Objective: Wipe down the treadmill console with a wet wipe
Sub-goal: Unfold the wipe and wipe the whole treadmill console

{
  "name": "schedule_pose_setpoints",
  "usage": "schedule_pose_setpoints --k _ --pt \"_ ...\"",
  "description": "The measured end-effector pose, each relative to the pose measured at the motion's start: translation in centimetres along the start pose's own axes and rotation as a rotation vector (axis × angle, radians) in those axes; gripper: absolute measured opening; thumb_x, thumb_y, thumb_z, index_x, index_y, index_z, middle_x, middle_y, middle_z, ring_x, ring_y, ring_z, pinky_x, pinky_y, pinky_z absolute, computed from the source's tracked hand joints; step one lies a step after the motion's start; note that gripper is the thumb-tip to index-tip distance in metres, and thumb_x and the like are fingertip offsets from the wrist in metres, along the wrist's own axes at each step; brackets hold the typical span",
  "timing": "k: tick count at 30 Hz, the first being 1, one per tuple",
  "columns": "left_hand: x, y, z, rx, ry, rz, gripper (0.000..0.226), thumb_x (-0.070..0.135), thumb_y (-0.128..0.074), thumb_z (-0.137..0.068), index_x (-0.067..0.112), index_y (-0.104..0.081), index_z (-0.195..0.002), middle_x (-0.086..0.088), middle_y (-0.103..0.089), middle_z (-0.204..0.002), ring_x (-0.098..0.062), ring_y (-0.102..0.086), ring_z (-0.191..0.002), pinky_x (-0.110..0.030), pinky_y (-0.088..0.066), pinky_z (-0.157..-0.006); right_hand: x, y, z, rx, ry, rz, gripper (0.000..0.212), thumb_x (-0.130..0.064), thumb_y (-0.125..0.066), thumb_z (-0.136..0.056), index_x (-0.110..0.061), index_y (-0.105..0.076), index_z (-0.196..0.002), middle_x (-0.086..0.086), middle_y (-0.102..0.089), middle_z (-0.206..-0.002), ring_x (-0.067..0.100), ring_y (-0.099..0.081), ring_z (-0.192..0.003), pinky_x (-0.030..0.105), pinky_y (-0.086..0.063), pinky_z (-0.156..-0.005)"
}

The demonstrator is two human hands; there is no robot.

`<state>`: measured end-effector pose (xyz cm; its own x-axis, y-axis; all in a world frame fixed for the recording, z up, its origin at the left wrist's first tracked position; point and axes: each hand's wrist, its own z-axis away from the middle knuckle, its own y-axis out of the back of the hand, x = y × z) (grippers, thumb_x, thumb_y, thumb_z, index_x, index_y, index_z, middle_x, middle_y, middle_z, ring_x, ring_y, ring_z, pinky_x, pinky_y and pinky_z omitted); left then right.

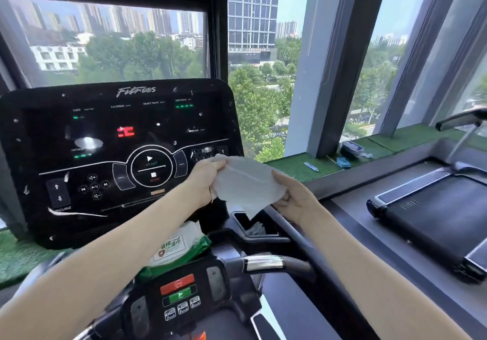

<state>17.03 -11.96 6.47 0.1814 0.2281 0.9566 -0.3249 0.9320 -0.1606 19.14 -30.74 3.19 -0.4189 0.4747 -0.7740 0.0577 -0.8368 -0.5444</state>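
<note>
The black treadmill console (110, 139) fills the left half of the view, with lit green and red readouts and a round start/stop pad. A white wet wipe (245, 184) is stretched out in the air in front of the console's lower right corner. My left hand (204, 180) pinches its left edge and my right hand (295, 198) pinches its right edge. Below my left forearm a green and white pack of wipes (179, 247) lies on the console tray, a sheet sticking out of its top.
A lower control panel (181, 297) with red and green buttons sits near me, beside a silver-banded handlebar grip (266, 263). A cup holder (253, 227) holds crumpled white material. A second treadmill (432, 208) stands to the right. Small items lie on the green-turf windowsill (303, 167).
</note>
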Motion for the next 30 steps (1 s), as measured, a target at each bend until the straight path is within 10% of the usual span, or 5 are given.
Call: schedule_pose_setpoints --k 7,18,22,26,30 --pt "1.2 -1.0 -1.2 0.142 -0.079 0.036 0.024 0.015 -0.043 -0.097 0.009 -0.060 -0.113 -0.008 -0.066 -0.092 -0.024 -0.063 -0.084 -0.035 -0.053 -0.073 1.3 -0.6 -2.0 -0.189 -0.087 -0.378 0.038 -0.037 -0.044 -0.095 -0.006 -0.059 -0.111 0.016 -0.065 -0.112 0.031 -0.060 -0.103 0.046 -0.047 -0.085" --pt "0.5 -0.5 -2.1 0.234 0.013 -0.015 0.012 0.016 -0.049 -0.095 0.009 -0.056 -0.088 -0.006 -0.046 -0.067 -0.017 -0.041 -0.052 -0.020 -0.033 -0.042 3.5 -2.0 -3.8 0.121 -0.030 -0.187 0.024 -0.001 -0.032 -0.098 -0.010 -0.044 -0.118 0.014 -0.055 -0.099 0.025 -0.056 -0.072 0.025 -0.051 -0.040" --pt "0.7 0.0 -2.8 0.214 -0.137 -0.198 0.017 0.022 -0.048 -0.095 0.012 -0.058 -0.084 -0.010 -0.053 -0.080 -0.023 -0.052 -0.070 -0.030 -0.041 -0.054 3.6 -1.6 -4.7 0.192 -0.028 -0.154 0.017 -0.009 -0.031 -0.101 -0.009 -0.046 -0.108 0.012 -0.051 -0.092 0.017 -0.042 -0.055 0.013 -0.032 -0.031" --pt "1.1 -0.1 -2.9 0.185 -0.228 -0.244 0.023 0.030 -0.045 -0.096 0.015 -0.058 -0.084 -0.010 -0.059 -0.084 -0.026 -0.057 -0.078 -0.036 -0.047 -0.064 4.0 -2.5 -4.3 0.025 -0.170 -0.369 0.024 -0.023 -0.053 -0.093 0.000 -0.057 -0.097 0.014 -0.061 -0.087 0.021 -0.058 -0.065 0.026 -0.052 -0.054" --pt "1.4 -0.7 -2.3 0.159 -0.262 -0.290 0.027 0.034 -0.043 -0.095 0.012 -0.058 -0.093 -0.009 -0.057 -0.091 -0.027 -0.057 -0.084 -0.044 -0.051 -0.079 4.9 -4.1 -4.3 0.075 -0.115 -0.391 0.044 0.013 -0.036 -0.092 -0.008 -0.037 -0.130 0.018 -0.055 -0.120 0.024 -0.064 -0.065 0.028 -0.053 -0.045"
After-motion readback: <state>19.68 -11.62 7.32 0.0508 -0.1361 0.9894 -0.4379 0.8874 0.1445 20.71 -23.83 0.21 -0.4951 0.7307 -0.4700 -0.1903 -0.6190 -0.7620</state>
